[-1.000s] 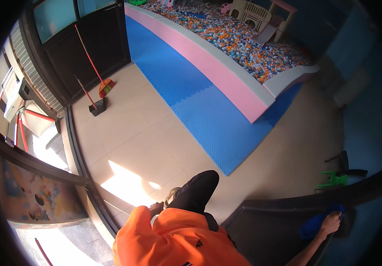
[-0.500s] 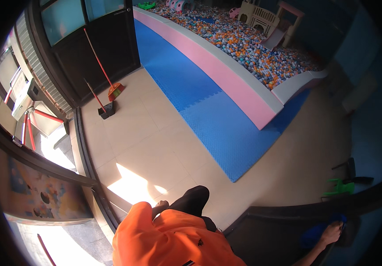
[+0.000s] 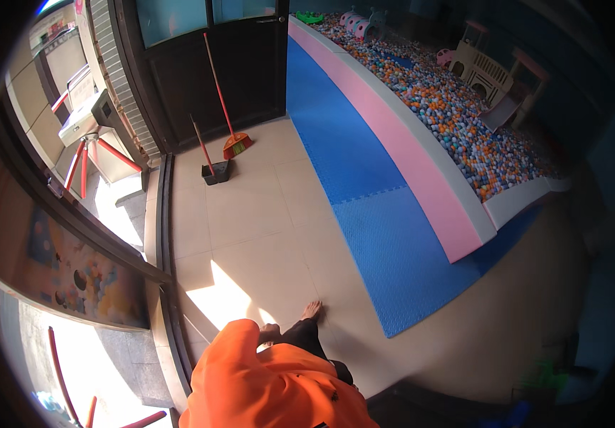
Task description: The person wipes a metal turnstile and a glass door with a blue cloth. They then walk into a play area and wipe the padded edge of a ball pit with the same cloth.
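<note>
My left hand point(image 3: 270, 333) hangs low beside my dark trouser leg point(image 3: 306, 337), half hidden by my orange shirt point(image 3: 272, 378). Its fingers are too small and covered to read, and nothing shows in it. My right hand is out of the picture. Only a blurred patch of blue cloth point(image 3: 515, 414) shows at the lower right edge, against a dark panel point(image 3: 411, 403). My bare foot point(image 3: 312, 310) is on the beige tiles.
A red-handled broom point(image 3: 237, 143) and a dustpan point(image 3: 216, 171) stand by the dark door point(image 3: 214, 85). Blue mats point(image 3: 393, 271) border the pink-and-white wall point(image 3: 421, 178) of a ball pit point(image 3: 450, 121). A turnstile point(image 3: 90, 128) stands outside at left; a blurred green object point(image 3: 546, 374) lies right.
My view has swung, so the room sits further right and the door's surroundings show more. My right hand, earlier on the blue cloth at the dark panel, has left the picture. A bare foot now shows.
</note>
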`<control>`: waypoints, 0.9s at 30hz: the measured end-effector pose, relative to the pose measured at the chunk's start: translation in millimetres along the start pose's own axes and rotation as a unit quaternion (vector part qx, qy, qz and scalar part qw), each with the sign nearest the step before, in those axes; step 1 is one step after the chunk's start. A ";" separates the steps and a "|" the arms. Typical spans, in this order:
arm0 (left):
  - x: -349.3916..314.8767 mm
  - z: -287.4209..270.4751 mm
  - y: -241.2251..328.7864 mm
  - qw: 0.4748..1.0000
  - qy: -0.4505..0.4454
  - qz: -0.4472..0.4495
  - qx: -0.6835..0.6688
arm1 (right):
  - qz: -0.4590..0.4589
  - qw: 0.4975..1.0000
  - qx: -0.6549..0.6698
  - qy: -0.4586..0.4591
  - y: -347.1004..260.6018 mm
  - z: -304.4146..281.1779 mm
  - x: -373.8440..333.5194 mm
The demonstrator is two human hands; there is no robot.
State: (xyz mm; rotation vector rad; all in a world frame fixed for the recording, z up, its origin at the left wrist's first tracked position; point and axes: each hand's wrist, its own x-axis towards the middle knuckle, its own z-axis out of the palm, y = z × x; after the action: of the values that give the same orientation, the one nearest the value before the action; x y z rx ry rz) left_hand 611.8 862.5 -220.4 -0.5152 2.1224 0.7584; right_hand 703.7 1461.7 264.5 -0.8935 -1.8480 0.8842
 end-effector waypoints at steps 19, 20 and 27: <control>95.9 -172.6 73.4 0.917 0.090 -0.058 -0.383 | 0.192 0.820 0.086 -0.533 -127.7 433.3 -125.8; 90.6 -175.4 64.7 0.910 0.095 -0.072 -0.396 | 0.192 0.798 0.097 -0.563 -116.9 458.4 -125.4; 49.6 -127.4 11.5 0.860 0.106 -0.210 -0.453 | 0.146 0.683 0.055 -0.714 -172.0 579.5 -193.4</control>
State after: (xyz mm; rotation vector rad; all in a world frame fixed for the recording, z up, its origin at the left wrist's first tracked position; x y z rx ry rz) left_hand 505.1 780.8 -193.1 -1.5602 1.6152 1.4659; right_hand 209.2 1090.1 122.5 -0.2899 -2.8509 2.3011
